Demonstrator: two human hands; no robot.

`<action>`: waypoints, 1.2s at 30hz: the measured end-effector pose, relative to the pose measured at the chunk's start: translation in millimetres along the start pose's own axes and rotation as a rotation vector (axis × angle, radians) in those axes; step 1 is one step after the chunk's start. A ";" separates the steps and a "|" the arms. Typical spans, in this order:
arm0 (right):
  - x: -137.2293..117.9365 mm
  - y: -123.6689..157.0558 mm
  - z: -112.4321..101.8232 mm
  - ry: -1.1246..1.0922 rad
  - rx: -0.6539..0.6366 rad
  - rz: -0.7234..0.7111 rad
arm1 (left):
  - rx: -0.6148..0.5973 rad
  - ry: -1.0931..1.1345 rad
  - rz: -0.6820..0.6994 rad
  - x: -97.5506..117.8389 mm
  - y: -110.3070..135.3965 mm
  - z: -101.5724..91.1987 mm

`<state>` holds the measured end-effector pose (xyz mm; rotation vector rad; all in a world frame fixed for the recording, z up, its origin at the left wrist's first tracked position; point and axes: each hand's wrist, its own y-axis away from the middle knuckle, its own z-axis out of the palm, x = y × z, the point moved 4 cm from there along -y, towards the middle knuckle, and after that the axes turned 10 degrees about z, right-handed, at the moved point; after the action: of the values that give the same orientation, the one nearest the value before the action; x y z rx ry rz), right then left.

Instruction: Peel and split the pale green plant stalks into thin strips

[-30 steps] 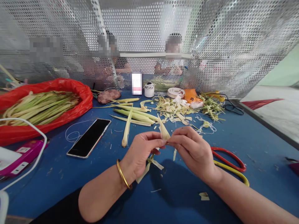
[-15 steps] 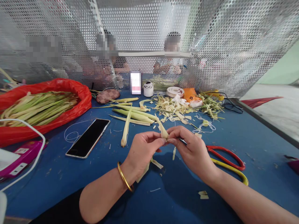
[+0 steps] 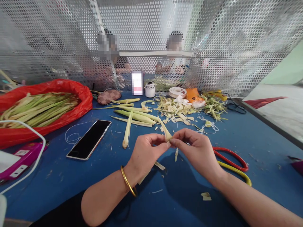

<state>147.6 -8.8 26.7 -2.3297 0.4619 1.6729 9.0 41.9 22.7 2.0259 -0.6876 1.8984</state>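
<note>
Both my hands meet over the middle of the blue table. My left hand (image 3: 146,154) pinches the base of a pale, pointed husk piece (image 3: 167,133) between thumb and fingers. Its tip stands up and leans away to the left. My right hand (image 3: 195,149) closes thumb and fingertips on the same base from the other side. Just beyond my hands lie several green-white husk stalks (image 3: 136,117), and one separate stalk (image 3: 128,130) lies lengthwise. Red-and-yellow-handled scissors (image 3: 233,160) rest beside my right hand, their blades hidden behind it.
A red plastic bag (image 3: 86,99) of long husks stands at left, near a purple power strip (image 3: 26,159). A phone (image 3: 90,140) lies flat. Husk scraps (image 3: 174,108), a white thread spool (image 3: 150,90) and a tape roll (image 3: 177,92) sit before a perforated metal screen (image 3: 146,28); people sit behind it.
My hands and the husk piece have shifted slightly to the right. My right fingers have drawn closer together at the base of the piece. Other things on the table look the same.
</note>
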 end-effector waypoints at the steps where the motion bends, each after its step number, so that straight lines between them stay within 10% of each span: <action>1: 0.5 -0.6 0.7 -0.033 -0.019 0.028 | 0.003 -0.017 0.012 0.5 0.3 0.0; 7: 3.5 -1.9 3.5 -0.192 -0.103 0.076 | 0.072 0.055 -0.060 0.9 1.7 1.0; 16: -13.7 11.8 -3.1 0.279 0.132 -0.663 | 0.053 0.436 -0.298 -7.2 4.5 5.9; 21: -14.2 17.5 -3.5 0.506 0.210 -0.842 | 0.003 0.465 -0.345 -5.2 6.1 5.8; 26: -12.7 15.3 -1.8 0.485 0.163 -0.848 | 0.007 0.430 -0.332 -4.9 4.3 4.9; 36: -8.6 3.9 -2.8 0.165 0.010 -0.363 | 0.053 0.109 -0.026 3.3 0.7 1.1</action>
<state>146.0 -12.3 35.7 -2.3787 0.0650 1.3156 9.7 40.3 25.7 1.9357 -0.5866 2.0144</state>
